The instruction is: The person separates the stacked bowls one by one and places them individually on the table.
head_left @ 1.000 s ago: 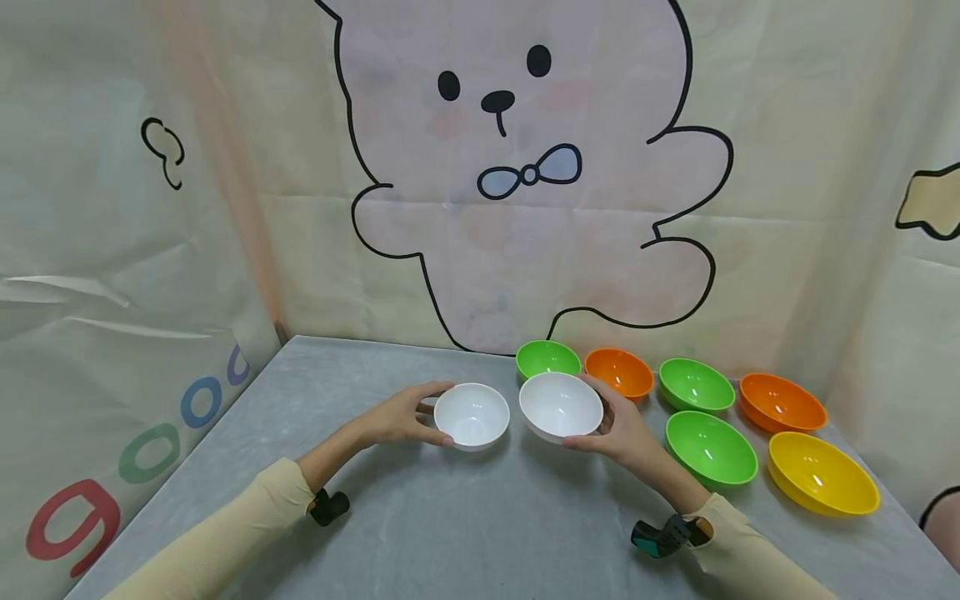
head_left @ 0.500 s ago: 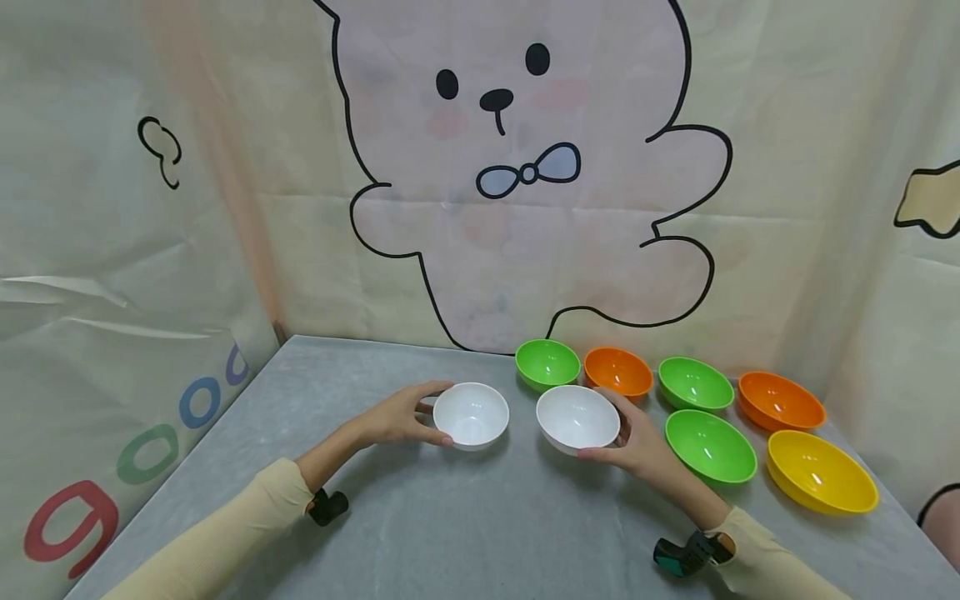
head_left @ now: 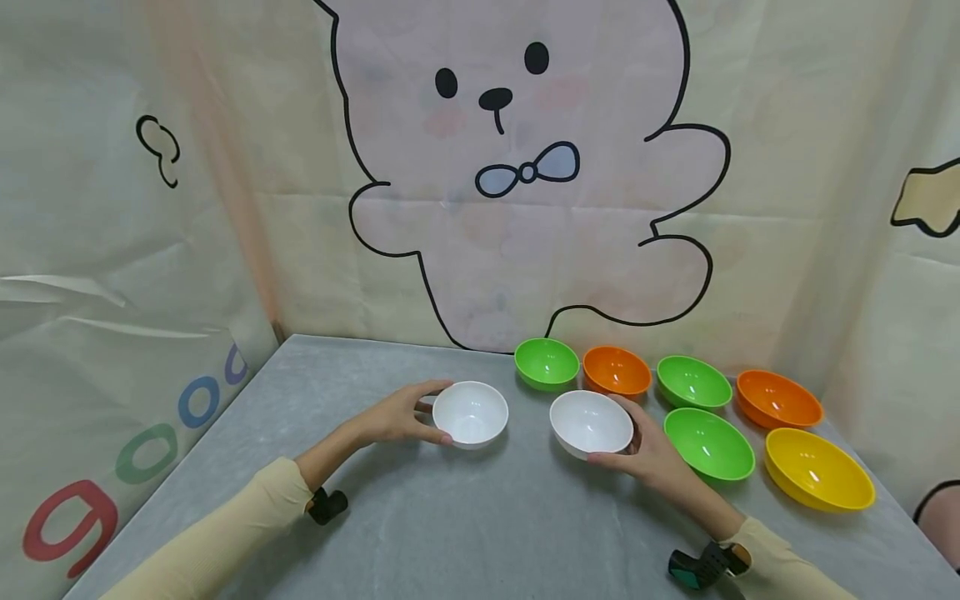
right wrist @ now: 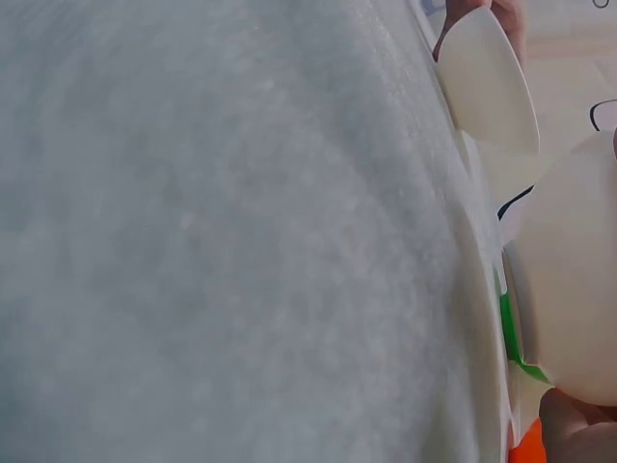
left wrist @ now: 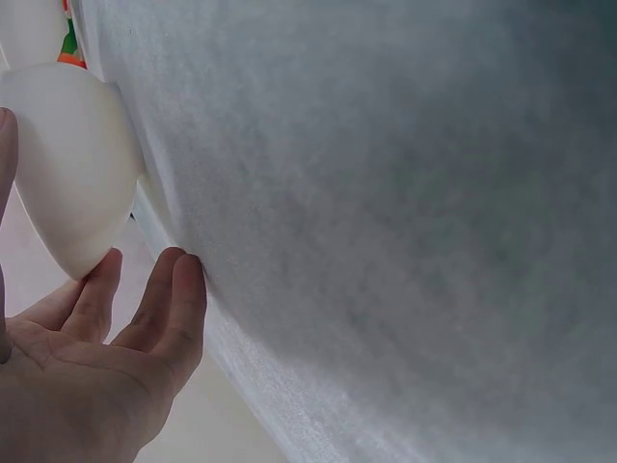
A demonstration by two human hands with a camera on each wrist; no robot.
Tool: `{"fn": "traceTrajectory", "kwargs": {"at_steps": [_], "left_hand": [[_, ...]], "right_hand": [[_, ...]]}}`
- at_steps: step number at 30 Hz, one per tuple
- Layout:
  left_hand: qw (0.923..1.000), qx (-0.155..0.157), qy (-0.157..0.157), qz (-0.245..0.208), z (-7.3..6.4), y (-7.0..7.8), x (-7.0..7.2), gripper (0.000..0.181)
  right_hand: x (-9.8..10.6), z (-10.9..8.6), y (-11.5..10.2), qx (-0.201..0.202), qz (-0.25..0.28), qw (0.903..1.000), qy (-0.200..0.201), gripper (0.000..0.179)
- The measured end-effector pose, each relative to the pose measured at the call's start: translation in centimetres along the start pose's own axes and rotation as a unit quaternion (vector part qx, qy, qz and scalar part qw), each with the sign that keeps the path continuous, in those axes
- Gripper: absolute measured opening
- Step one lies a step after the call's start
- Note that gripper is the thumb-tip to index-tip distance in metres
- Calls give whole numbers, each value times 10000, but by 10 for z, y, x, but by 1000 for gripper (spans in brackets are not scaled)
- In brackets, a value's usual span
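Note:
Two white bowls are side by side over the grey table with a gap between them. My left hand (head_left: 397,417) holds the left white bowl (head_left: 471,415) at its left side, thumb in front and fingers behind; in the left wrist view fingertips touch that bowl's rim (left wrist: 72,159). At the right side of the other white bowl (head_left: 588,425), my right hand (head_left: 648,446) grips it with the thumb at the near side. The right wrist view shows this bowl (right wrist: 574,280) close up, with most of the hand cut off. Whether its base touches the table is unclear.
Behind and right of the right white bowl stand a small green bowl (head_left: 547,364), an orange bowl (head_left: 617,371), two larger green bowls (head_left: 693,382), another orange bowl (head_left: 778,399) and a yellow bowl (head_left: 819,470). A printed curtain (head_left: 300,275) hangs behind the grey table (head_left: 480,525).
My right hand has moved its white bowl to the right and nearer to me, widening the gap between the white bowls. The left hand and its bowl have stayed in place.

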State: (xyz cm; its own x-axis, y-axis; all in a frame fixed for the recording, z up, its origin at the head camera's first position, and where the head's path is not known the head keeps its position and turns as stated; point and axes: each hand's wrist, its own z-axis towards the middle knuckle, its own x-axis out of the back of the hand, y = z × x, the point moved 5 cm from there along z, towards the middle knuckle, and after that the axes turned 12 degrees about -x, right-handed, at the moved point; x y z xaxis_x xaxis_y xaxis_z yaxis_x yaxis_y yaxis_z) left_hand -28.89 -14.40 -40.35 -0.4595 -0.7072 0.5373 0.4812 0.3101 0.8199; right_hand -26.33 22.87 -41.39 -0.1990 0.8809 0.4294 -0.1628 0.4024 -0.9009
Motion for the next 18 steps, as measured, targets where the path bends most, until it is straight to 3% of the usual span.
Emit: {"fn": "traceTrajectory", "kwargs": {"at_steps": [18], "left_hand": [[10000,-4,-24,-68,0,0,0,92]], "right_hand": [[12,-11,9,-447,-317,9982,251,89]]}}
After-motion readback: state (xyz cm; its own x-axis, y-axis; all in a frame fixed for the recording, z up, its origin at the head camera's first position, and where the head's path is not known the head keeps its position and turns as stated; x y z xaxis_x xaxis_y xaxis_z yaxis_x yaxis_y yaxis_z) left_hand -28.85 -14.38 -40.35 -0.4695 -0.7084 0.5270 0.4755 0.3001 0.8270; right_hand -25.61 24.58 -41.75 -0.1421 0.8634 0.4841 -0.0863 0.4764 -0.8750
